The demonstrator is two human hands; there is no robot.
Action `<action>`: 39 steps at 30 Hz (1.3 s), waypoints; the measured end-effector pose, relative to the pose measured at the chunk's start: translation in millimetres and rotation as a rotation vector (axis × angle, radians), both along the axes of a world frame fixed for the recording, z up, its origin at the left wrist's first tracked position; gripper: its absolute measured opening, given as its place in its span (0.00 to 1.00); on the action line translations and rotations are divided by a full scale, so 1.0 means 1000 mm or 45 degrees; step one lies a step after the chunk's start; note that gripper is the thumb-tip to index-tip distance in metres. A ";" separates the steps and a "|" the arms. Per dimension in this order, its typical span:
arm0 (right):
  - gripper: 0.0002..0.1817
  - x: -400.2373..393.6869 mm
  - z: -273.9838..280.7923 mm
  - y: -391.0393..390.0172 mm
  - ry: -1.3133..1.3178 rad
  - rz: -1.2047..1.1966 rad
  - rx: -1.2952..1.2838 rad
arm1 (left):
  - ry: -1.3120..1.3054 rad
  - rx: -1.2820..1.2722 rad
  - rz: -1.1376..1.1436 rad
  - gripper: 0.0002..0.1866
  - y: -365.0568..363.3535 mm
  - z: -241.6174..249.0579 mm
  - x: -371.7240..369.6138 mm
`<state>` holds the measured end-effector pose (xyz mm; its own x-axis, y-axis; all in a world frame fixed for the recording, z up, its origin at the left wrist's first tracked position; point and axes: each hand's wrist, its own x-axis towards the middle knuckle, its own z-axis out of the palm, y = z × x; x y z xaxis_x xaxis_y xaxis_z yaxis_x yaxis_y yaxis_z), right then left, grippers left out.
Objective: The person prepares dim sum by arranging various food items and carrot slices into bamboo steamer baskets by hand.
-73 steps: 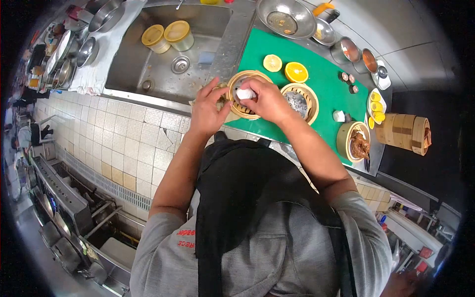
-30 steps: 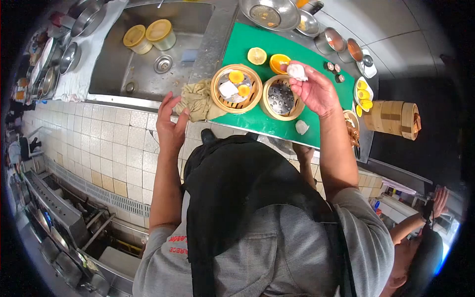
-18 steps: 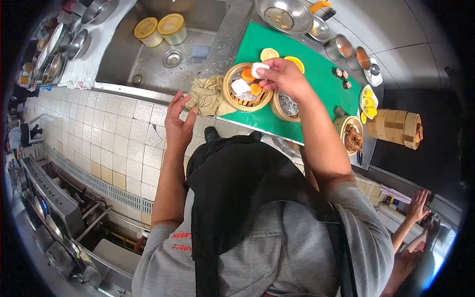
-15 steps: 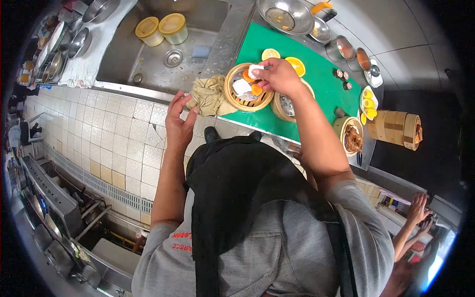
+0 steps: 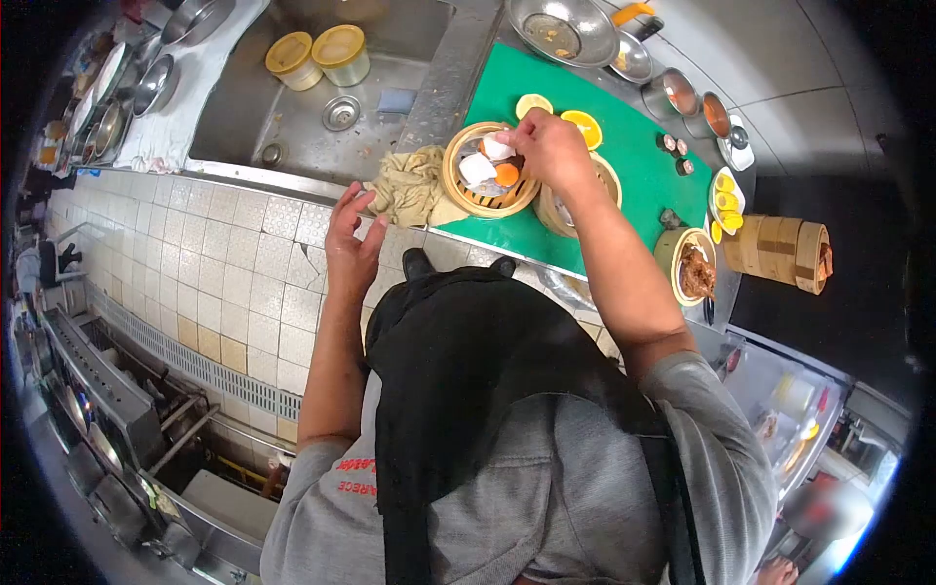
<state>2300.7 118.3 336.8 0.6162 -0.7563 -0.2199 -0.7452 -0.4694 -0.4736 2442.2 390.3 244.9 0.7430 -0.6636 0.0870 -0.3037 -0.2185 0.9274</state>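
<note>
Our right hand (image 5: 536,146) has just come down with a white piece (image 5: 497,147) pinched between thumb and fingertips, and it now works low inside the bamboo steamer (image 5: 449,180). That brings the pinched piece right beside a second white piece (image 5: 478,170), which lies in the steamer just to the left of our fingertips. We judge that the held piece is at or almost at its resting spot, though our fingers hide whether its underside touches anything.

Just below our fingertips lies an orange round (image 5: 507,175); the other orange round, in view a moment ago, is now mostly covered by the piece we hold. Under our right wrist sits another steamer (image 5: 613,185), partly hidden by it. Beyond our knuckles, on the green board (image 5: 634,161), are a pale citrus half (image 5: 533,104) and an orange half (image 5: 583,129).

Our left hand (image 5: 353,242) has not shifted: it is wide, fingers spread, with nothing visible in its grasp, and close beside a crumpled cloth (image 5: 409,183).
</note>
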 end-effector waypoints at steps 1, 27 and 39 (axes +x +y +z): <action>0.16 -0.009 0.004 -0.004 -0.135 -0.053 0.041 | 0.010 -0.008 0.003 0.20 0.000 -0.001 0.001; 0.16 -0.099 0.026 0.040 -0.410 -0.036 -0.055 | 0.138 -0.112 -0.243 0.20 -0.050 0.008 -0.008; 0.11 -0.062 -0.004 0.037 -0.329 0.224 -0.336 | 0.091 0.030 -0.149 0.20 -0.010 0.007 -0.013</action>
